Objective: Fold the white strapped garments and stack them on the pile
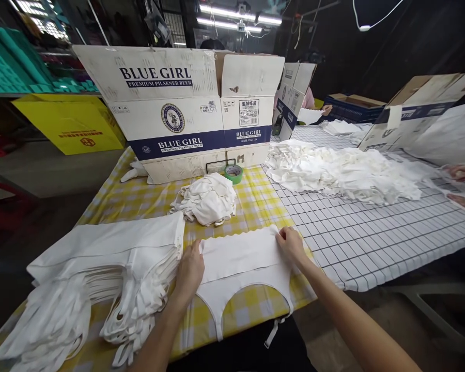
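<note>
A white fabric garment piece (240,258) lies flat on the yellow checked tablecloth (256,199) right in front of me, its straps hanging over the near edge. My left hand (189,268) pinches its left upper corner. My right hand (290,245) pinches its right upper corner, fingers closed on the cloth. To the left of my left hand sits a tall stack of the same white pieces (112,263), straps spilling down. A small crumpled heap of white pieces (207,199) lies just beyond the flat one.
A large open Blue Girl carton (178,108) stands behind the heap, a green tape roll (233,173) at its foot. A big white fabric pile (341,173) covers the grid-patterned cloth (372,232) at right. Another person's hands (463,183) rest at the far right. More cartons (418,108) stand behind.
</note>
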Motion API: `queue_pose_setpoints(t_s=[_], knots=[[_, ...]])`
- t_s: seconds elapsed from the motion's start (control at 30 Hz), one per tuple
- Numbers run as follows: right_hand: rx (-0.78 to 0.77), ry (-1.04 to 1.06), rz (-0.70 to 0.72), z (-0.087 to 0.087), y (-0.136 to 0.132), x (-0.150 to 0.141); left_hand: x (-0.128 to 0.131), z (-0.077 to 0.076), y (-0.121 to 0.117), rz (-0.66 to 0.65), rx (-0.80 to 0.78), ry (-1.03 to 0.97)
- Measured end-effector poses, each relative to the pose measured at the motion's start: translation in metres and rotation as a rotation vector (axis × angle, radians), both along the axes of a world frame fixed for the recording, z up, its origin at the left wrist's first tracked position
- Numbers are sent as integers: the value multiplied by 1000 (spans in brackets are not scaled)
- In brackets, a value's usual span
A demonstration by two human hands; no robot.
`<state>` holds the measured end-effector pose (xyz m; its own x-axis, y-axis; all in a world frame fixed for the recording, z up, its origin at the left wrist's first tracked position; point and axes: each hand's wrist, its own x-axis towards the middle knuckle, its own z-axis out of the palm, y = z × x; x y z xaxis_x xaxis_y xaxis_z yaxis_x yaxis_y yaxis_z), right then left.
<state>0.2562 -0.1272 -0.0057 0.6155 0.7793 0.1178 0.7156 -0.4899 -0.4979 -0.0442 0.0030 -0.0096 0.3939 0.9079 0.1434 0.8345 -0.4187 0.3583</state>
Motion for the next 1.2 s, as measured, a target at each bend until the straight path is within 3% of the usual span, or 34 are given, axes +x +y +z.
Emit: queue_pose_setpoints(t_s=[0.17, 0.33, 0.4, 0.5, 0.57, 0.77, 0.9, 1.0, 1.2], knots=[[24, 2, 21, 6, 3, 2, -2, 3, 2, -2, 104, -146], [54, -115, 13, 12, 10, -17, 12, 9, -15, -2, 243, 53], [47, -200, 123, 10, 9, -34, 21, 9, -28, -172, 257, 92], [-49, -286, 431, 2, -3, -49, 27, 6, -44, -514, 162, 141], [-132, -288, 539, -3, -15, -45, 18, 4, -48, -622, 84, 176], [-234, -286, 433, -8, -43, -9, -20, 5, -40, -525, 18, 248], [-175, -278, 292, -12, -40, -22, -4, 7, -43, -430, 77, 228], [-183, -279, 307, -16, -37, -30, 8, 3, -47, -441, 118, 214], [-156, -239, 162, -15, -30, -11, 15, 0, -46, -400, 108, 204]])
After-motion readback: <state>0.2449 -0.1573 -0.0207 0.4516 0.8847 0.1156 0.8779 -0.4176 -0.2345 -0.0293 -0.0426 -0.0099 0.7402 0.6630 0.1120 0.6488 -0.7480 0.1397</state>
